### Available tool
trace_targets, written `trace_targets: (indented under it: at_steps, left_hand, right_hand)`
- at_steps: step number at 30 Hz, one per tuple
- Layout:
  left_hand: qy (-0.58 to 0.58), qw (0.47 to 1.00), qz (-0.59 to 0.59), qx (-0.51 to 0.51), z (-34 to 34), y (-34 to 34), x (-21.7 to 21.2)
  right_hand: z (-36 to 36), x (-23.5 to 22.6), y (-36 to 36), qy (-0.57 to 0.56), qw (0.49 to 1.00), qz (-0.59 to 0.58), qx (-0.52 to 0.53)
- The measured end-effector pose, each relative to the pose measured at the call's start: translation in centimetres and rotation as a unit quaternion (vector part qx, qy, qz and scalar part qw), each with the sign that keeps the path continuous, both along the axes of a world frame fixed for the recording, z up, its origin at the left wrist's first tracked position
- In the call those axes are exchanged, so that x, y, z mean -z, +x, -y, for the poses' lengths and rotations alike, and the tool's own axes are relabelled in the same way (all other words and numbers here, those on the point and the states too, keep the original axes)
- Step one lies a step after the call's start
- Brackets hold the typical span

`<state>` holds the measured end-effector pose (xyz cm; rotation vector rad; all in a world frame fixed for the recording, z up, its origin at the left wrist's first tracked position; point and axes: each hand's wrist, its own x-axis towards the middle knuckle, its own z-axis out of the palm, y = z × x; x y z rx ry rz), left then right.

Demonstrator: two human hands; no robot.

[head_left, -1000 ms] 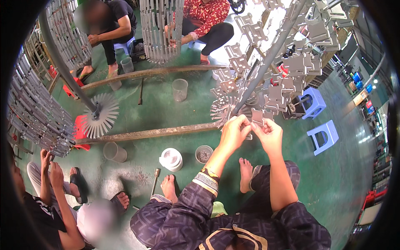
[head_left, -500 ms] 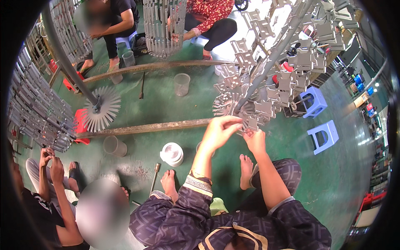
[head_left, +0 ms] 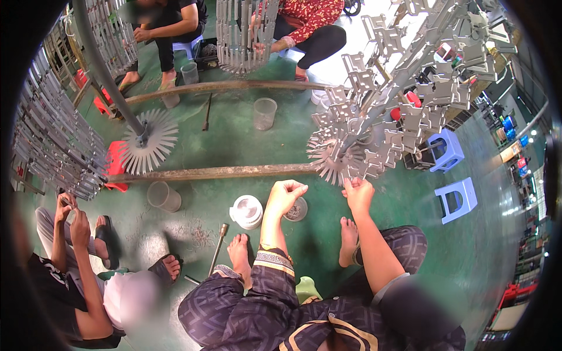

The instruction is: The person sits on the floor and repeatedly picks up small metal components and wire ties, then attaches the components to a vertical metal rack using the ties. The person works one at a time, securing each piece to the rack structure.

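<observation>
Fingers (head_left: 291,186) of the left hand (head_left: 283,198) are curling together near a cup (head_left: 304,214), while the right hand (head_left: 360,195) is pinching beside grey metal brackets (head_left: 380,161), what either holds being impossible to tell.

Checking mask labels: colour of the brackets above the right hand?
Brackets: silvery grey, best in the head view.

There are perhaps four laden racks (head_left: 422,119), two rails (head_left: 234,172).
</observation>
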<state>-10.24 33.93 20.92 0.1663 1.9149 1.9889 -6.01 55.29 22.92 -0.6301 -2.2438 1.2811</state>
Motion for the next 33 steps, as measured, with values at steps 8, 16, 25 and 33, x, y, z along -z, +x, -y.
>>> trace_targets:
  at_steps: [8, 16, 25, 33]
  left_hand:
    - [-0.051, 0.973, 0.046, 0.221, 3.4, -1.8, -2.1]
    - [-0.380, 0.869, -0.188, 0.255, 9.5, -4.7, -16.8]
    - [-0.520, 0.798, -0.092, 0.291, 18.4, -2.9, -9.1]
    - [-0.571, 0.813, 0.086, -0.077, 28.4, 5.7, 10.5]
  right_hand:
    - [1.3, 0.2, -1.0, -0.050, 0.998, -0.028, -0.006]
    - [2.4, 1.3, -1.8, -0.055, 0.998, -0.028, -0.024]
    - [2.5, 0.2, -2.0, -0.082, 0.996, -0.039, 0.002]
    - [2.4, 0.5, -1.9, -0.062, 0.998, -0.017, -0.004]
